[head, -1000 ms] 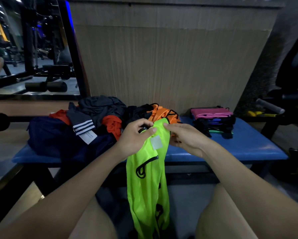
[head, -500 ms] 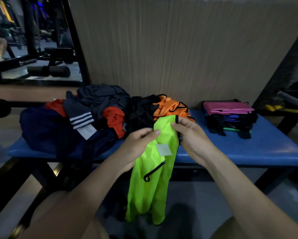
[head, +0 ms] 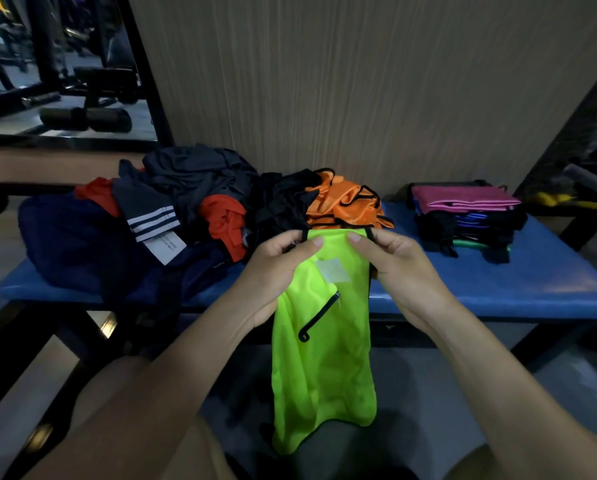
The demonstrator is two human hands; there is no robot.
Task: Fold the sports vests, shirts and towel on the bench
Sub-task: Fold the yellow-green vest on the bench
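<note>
Two hands (head: 279,268) (head: 390,261), one green vest (head: 321,358)

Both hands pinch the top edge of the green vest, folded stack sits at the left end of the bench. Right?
Not quite. The head view shows the folded stack at the right end of the bench, not the left. The rest holds: left hand and right hand pinch the top edge of the green vest.

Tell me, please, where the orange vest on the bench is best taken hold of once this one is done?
Probably at its black-trimmed strap loops, reaching over the bench's front edge from above: the orange vest lies crumpled atop the pile, loops uppermost and free. Both hands now pinch the green vest.
</note>
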